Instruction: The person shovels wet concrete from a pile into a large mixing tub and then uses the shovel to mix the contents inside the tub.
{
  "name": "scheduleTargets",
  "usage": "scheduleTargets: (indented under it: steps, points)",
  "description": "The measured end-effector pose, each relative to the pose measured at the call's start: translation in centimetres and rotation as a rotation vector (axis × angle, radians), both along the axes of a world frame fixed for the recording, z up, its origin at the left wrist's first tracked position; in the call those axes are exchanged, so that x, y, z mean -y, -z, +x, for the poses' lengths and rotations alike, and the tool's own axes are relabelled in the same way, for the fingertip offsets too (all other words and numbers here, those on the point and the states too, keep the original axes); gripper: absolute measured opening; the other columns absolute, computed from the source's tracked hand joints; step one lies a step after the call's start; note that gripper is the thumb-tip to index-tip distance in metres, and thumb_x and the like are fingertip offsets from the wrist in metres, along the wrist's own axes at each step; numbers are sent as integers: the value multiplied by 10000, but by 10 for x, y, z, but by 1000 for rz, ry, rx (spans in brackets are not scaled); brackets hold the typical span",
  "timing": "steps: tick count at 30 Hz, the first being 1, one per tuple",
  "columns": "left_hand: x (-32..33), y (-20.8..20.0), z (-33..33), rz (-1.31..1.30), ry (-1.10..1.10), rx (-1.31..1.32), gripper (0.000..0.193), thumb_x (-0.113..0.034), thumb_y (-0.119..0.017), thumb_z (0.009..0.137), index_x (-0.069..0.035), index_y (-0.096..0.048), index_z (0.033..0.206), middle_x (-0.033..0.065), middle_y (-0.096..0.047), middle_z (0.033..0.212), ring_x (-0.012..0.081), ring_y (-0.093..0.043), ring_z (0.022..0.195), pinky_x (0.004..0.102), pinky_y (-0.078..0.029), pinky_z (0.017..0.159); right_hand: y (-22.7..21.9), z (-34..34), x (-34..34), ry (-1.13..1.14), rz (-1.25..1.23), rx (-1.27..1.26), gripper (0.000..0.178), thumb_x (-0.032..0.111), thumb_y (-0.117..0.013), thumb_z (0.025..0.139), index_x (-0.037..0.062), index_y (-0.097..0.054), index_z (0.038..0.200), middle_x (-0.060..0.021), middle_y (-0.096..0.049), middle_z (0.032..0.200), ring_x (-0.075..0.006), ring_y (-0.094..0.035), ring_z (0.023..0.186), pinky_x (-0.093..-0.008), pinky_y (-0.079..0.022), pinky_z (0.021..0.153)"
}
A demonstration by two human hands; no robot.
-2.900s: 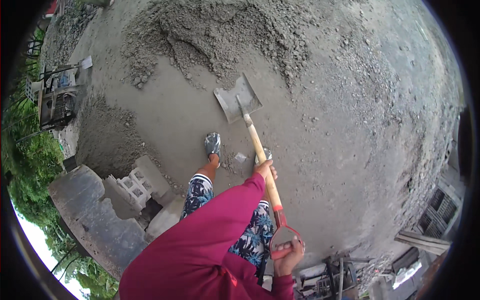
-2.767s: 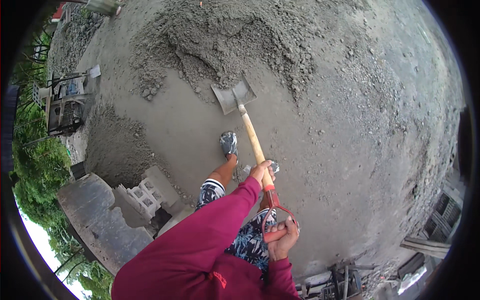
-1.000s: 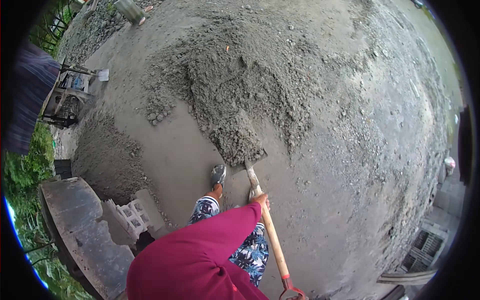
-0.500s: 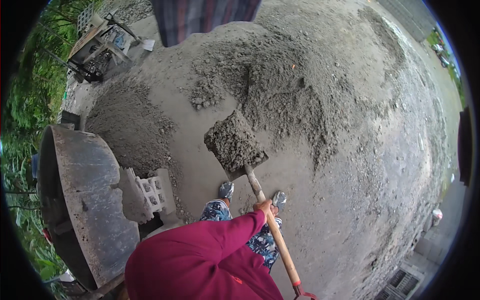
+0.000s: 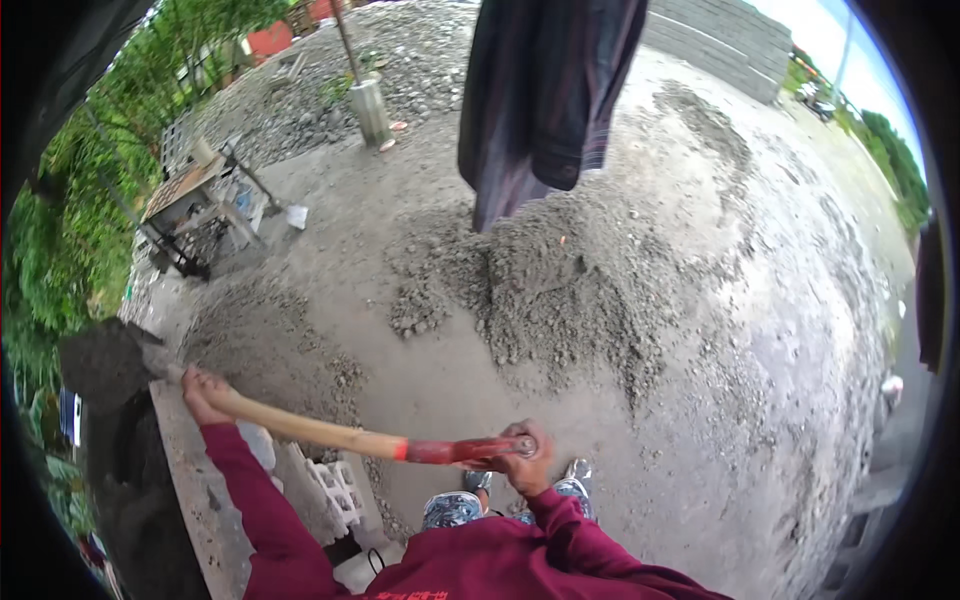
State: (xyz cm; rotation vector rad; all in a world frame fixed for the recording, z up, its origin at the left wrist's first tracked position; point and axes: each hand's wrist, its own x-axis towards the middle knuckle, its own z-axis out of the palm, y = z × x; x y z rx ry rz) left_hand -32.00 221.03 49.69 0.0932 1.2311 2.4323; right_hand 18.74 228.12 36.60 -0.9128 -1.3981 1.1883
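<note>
My left hand point(image 5: 205, 395) is closed round the lower wooden shaft of a shovel point(image 5: 320, 430), close to its blade. Around the red grip at the other end, my right hand point(image 5: 528, 462) is closed, in front of my body. The shaft lies almost level across the view. At the far left the dark blade point(image 5: 115, 360) is over the big metal drum point(image 5: 190, 480); how much it carries is too dark to make out. In front of my feet lies a heap of grey gravelly mix point(image 5: 560, 290).
Striped dark cloth point(image 5: 550, 110) hangs at the top middle. Hollow concrete blocks point(image 5: 335, 490) stand beside the drum. A smaller grey pile point(image 5: 260, 330) lies left, with a wooden stand point(image 5: 200, 195) behind it. A post in a concrete base point(image 5: 370, 112) stands farther back.
The shovel, loaded with grey mix in front of my feet, has swung left and up over the drum. My right hand has come into sight on its grip. The view has tilted up.
</note>
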Motion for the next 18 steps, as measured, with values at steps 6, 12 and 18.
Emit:
scheduleTargets:
  steps: [6,12,18]
  points:
    - [109,22,-40,-611,-285,-170,280,-376,-608,891,-149,-450,940,-19,-442,662,119,-439,556,300,-435,532,-38,-61,9,-561,320,-30,293,187,-694,774,32,-512,942,-142,-507,852,-313,-506,769,-364,-419,693]
    - [78,58,33,-703,-73,-105,566,-511,-618,856,-97,-468,1213,36,-514,779,164,-501,666,345,-484,641,49,3,24,-354,-401,-41,207,172,-661,811,55,-514,898,7,-539,806,-91,-511,790,-296,-426,673]
    - [-49,173,186,-403,373,146,330,-400,-654,866,-154,-434,880,-30,-434,669,109,-430,577,290,-407,559,87,126,97,187,-851,-74,190,184,-703,778,62,-569,722,-30,-573,636,-122,-532,501,-294,-418,433]
